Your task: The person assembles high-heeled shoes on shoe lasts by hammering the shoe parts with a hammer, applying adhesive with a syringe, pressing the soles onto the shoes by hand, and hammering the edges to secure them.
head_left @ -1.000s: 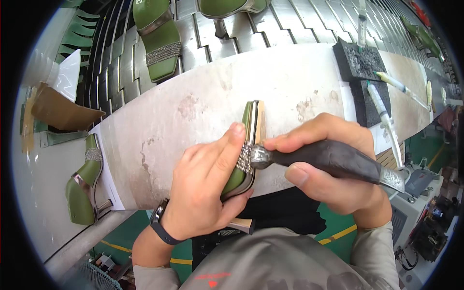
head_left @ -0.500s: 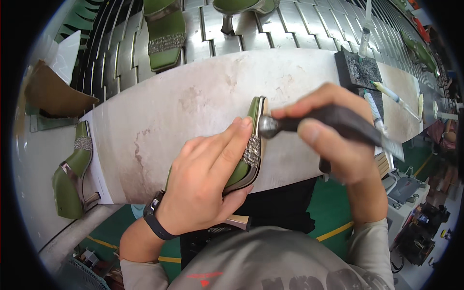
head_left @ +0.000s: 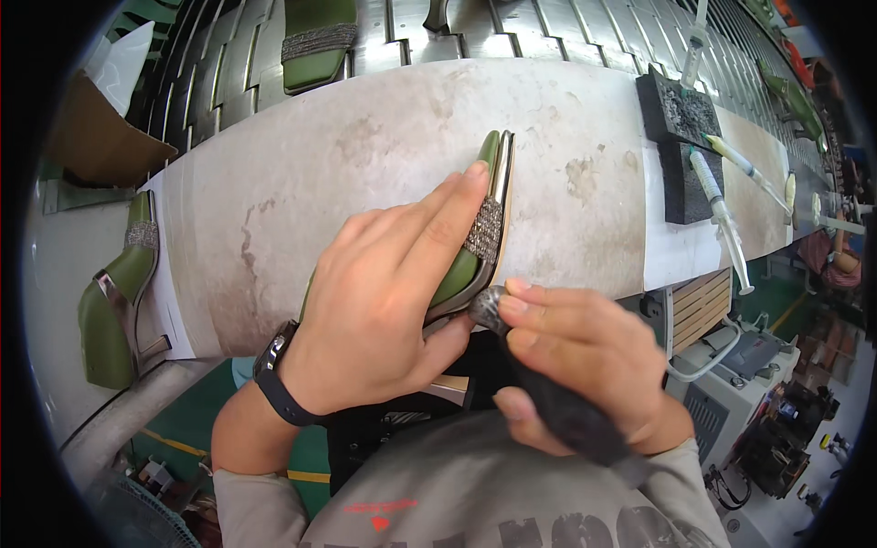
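My left hand (head_left: 388,301) grips a green high-heeled sandal (head_left: 478,228) with a glittery strap, holding it on its side against the pale worn workbench (head_left: 347,155). My right hand (head_left: 585,365) holds a hammer with a dark handle (head_left: 571,416); its rounded metal head (head_left: 487,306) touches the sandal's edge near the heel end. A black watch sits on my left wrist.
Another green sandal (head_left: 114,297) lies at the bench's left end. More green sandals (head_left: 315,41) rest on the slatted metal conveyor behind. Black foam blocks (head_left: 681,137) and syringe-like applicators (head_left: 722,215) sit at the right. A machine (head_left: 731,365) stands lower right.
My right hand has swung the hammer down from the sandal's upper edge to its lower heel end. My left hand has stretched its fingers further along the sandal.
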`<state>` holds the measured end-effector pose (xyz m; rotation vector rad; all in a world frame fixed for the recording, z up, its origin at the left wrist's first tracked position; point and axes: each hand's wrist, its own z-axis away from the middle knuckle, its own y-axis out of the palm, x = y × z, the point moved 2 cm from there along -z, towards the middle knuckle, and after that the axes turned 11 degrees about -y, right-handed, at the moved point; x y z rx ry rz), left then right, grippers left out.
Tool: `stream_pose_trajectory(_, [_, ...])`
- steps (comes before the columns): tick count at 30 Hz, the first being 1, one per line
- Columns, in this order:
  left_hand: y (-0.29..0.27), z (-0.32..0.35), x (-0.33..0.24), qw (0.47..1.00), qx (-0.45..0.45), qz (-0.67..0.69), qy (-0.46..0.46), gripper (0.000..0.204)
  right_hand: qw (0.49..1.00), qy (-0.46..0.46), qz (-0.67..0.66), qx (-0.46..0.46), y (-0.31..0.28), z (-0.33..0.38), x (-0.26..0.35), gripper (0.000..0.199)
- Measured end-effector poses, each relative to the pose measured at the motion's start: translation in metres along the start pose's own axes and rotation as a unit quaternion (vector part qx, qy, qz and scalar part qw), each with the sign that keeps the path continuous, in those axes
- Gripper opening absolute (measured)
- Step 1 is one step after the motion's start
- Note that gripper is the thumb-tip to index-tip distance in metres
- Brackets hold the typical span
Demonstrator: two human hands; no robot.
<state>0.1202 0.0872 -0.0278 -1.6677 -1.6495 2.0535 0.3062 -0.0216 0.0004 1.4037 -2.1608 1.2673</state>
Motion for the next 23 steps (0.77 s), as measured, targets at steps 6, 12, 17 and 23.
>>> stream_pose_trajectory(6, [-0.002, 0.003, 0.0, 1.0, 0.004, -0.006, -0.004, 0.101, 0.994, -0.029, 0.079, -0.063, 0.043, 0.028, 0.018, 0.039])
stream_pose_trajectory(12, [-0.017, 0.019, 0.029, 0.999, 0.033, 0.006, 0.031, 0.076, 0.993, -0.021, 0.099, -0.059, 0.015, 0.02, 0.014, 0.041])
stream_pose_trajectory(17, [-0.017, 0.021, 0.03, 0.998, 0.006, 0.058, -0.012, 0.052, 0.994, -0.053, 0.095, -0.019, 0.031, 0.015, 0.015, 0.041])
stream_pose_trajectory(23, [-0.014, 0.023, 0.034, 0.999, -0.01, 0.039, 0.0, 0.052, 0.998, -0.037, 0.052, 0.015, 0.05, 0.016, 0.021, 0.037])
